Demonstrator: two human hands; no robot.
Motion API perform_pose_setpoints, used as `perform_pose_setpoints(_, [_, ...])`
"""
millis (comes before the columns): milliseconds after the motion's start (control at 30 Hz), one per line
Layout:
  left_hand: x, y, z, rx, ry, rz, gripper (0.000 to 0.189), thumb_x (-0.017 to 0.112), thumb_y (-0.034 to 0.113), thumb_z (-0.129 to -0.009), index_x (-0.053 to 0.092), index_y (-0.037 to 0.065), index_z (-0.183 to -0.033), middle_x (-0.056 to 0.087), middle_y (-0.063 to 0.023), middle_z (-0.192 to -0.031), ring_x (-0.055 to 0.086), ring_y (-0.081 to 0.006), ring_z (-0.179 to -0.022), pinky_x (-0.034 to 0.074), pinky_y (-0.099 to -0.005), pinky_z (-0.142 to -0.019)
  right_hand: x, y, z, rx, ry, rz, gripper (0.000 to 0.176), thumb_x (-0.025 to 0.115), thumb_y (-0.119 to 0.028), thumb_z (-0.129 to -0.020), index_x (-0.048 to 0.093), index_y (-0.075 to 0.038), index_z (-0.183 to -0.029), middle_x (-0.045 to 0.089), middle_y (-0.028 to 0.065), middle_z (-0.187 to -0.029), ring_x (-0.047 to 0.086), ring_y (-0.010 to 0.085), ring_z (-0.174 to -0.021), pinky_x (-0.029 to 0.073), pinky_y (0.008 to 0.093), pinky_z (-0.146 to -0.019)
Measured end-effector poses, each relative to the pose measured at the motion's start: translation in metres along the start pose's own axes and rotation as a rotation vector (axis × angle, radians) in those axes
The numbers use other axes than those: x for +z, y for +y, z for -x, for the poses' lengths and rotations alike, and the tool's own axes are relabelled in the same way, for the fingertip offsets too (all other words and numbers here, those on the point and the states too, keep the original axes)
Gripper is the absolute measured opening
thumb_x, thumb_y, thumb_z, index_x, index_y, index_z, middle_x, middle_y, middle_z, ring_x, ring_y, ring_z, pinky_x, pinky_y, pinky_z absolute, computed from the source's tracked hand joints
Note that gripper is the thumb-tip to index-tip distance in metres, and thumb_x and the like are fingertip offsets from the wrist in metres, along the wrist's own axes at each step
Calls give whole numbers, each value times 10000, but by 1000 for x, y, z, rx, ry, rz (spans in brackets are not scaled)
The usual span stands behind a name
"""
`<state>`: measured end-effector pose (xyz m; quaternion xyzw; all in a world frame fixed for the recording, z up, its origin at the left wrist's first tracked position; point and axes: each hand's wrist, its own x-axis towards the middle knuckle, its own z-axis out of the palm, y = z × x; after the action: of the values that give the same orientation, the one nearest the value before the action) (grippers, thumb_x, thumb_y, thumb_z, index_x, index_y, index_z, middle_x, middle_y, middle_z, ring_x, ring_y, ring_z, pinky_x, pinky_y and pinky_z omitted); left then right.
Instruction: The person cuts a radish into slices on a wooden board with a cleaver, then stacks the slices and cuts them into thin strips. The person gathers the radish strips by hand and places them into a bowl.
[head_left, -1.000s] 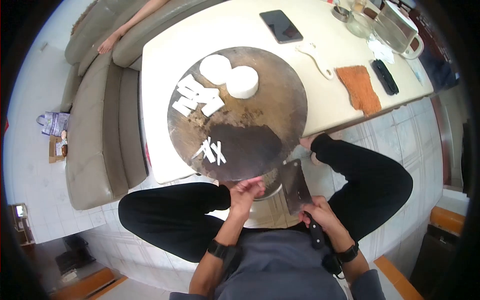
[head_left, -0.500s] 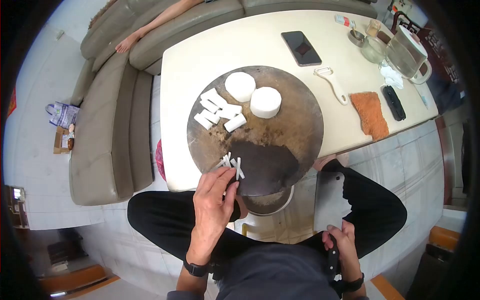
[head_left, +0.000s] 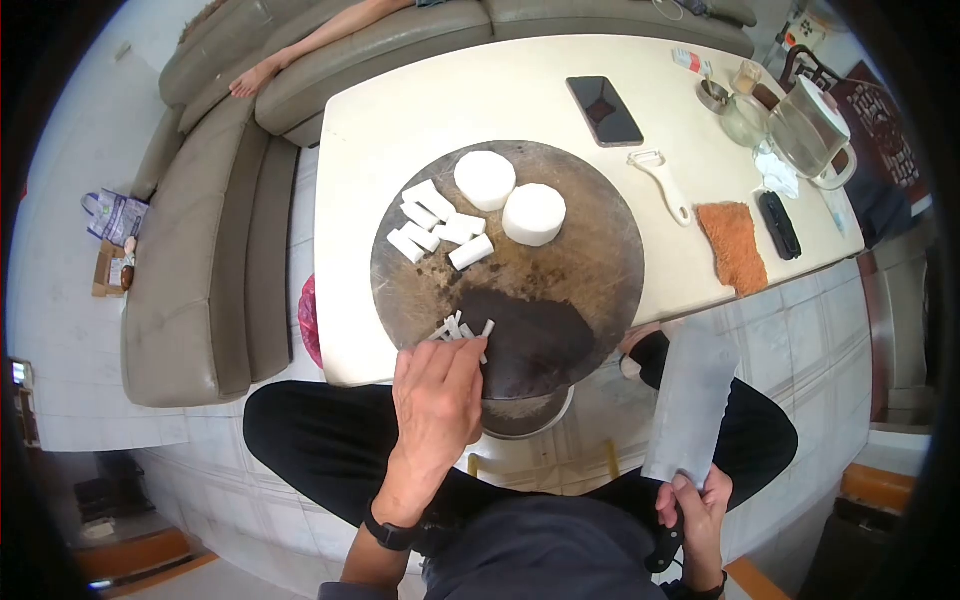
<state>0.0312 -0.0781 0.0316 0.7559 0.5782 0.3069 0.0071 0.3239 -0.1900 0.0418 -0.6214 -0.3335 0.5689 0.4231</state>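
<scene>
My left hand (head_left: 438, 395) is at the near left edge of the round wooden chopping board (head_left: 590, 250), fingertips drawn together on thin white radish strips (head_left: 455, 328). Some strips stick out past the fingers, and part of the pile is hidden under them. In my right hand (head_left: 697, 500) is a cleaver (head_left: 692, 405), gripped by its black handle and raised blade-up over my right leg, away from the board. Farther up the board lie several short white radish blocks (head_left: 420, 240) and two thick round radish pieces (head_left: 533, 214). A dark wet patch covers the board's near part.
On the cream table (head_left: 365, 160) are a phone (head_left: 604, 110), a peeler (head_left: 664, 188), an orange cloth (head_left: 733, 248), a black case (head_left: 780, 225) and a clear jug (head_left: 808, 130). A metal basin (head_left: 525, 417) sits below the board's edge. Another person's leg (head_left: 330, 40) rests on the sofa.
My left hand has turned more palm-down, its fingers closing over the strips. The cleaver has come up and to the right, its blade tilting, still in my right hand.
</scene>
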Motion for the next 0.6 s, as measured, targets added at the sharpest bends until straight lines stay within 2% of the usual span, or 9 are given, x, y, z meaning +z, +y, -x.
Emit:
perform_pose_setpoints(67, [1,-2,1,13,-49,-40,335,676,-39,-701,666,23,-1030,654,-65,-908,587,-229,-817,417,-350,-710,2,-2,-3,-4,-22,-3,142,502,-38,-888,565,85,-920,584,101,-631,472,102,-429,389,234,-425])
perform_pose_setpoints(200, [-1,-3,-1,27,-59,-5,345,668,-33,-687,664,21,-1028,649,-70,-913,585,-235,-828,416,-346,-714,6,-7,-10,-10,-109,-7,134,491,-24,-900,559,87,-933,595,100,-659,478,92,-449,391,228,-439])
perform_pose_setpoints(300, [-4,0,-13,118,-52,33,319,677,-62,-676,665,27,-981,645,-86,-899,593,-264,-827,430,-357,-703,8,-14,-17,-27,-174,14,105,495,-4,-900,556,76,-927,599,91,-672,483,85,-462,391,225,-449])
perform_pose_setpoints(367, [-4,0,-24,331,-222,137,358,645,31,-645,650,0,-1001,614,-92,-994,569,-255,-892,435,-358,-773,14,-24,-23,-65,-240,38,81,489,10,-903,551,61,-908,598,70,-667,489,75,-462,392,222,-452])
perform_pose_setpoints(400, [-2,0,-28,331,-224,142,358,645,31,-645,650,0,-1001,614,-92,-994,569,-255,-892,435,-358,-773,15,-28,-26,-61,-236,39,81,489,10,-903,551,61,-908,598,70,-667,489,75,-462,392,222,-452])
perform_pose_setpoints(467, [3,-1,-34,447,-301,173,345,637,34,-646,638,-18,-987,595,-107,-1019,560,-260,-934,442,-360,-799,18,-37,-33,-86,-332,199,83,486,-5,-915,546,52,-905,598,56,-660,502,69,-464,396,219,-455])
perform_pose_setpoints(533, [8,-5,-36,458,-321,167,343,632,29,-648,635,-24,-986,591,-113,-1017,557,-263,-951,444,-361,-808,27,-48,-38,-58,-331,218,75,499,-16,-922,542,46,-917,594,35,-642,515,65,-466,406,225,-458])
perform_pose_setpoints(600, [9,-7,-34,470,-345,158,341,627,25,-650,632,-29,-986,586,-119,-1015,553,-266,-969,445,-361,-817,31,-52,-45,-168,-417,374,153,463,-11,-929,550,79,-1016,590,49,-616,521,68,-446,392,211,-430])
